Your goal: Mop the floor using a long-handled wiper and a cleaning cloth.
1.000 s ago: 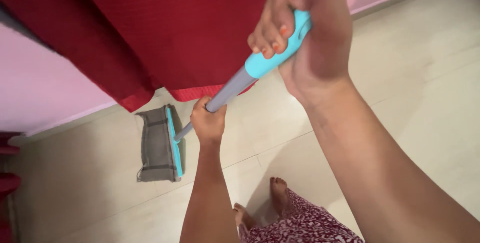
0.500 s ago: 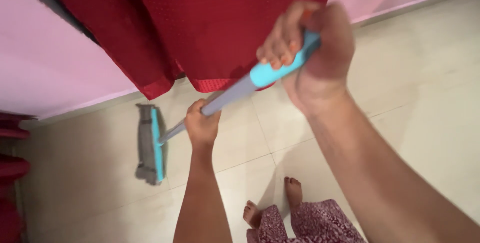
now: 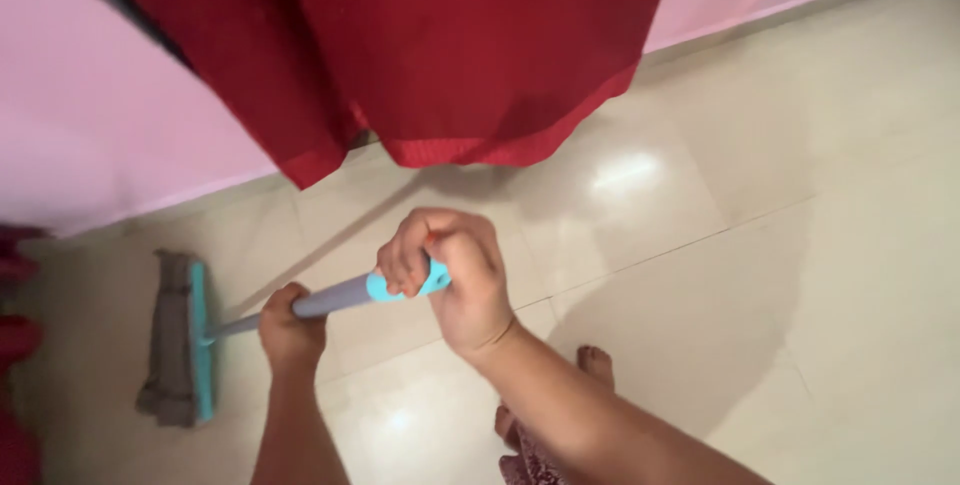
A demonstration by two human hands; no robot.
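Both hands, left hand (image 3: pixel 290 325) and right hand (image 3: pixel 450 280), stayed tight on the mop (image 3: pixel 185 345), which had slid left across the floor (image 3: pixel 700 245), away from the red curtain (image 3: pixel 450 55).

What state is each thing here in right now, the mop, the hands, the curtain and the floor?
Mop: head flat on the floor, handle tilted.
Left hand: shut around the grey pole.
Right hand: shut on the teal grip.
Curtain: hanging, its hem just above the floor.
Floor: glossy pale tiles, with light reflecting.
Feet: bare, on the tiles.
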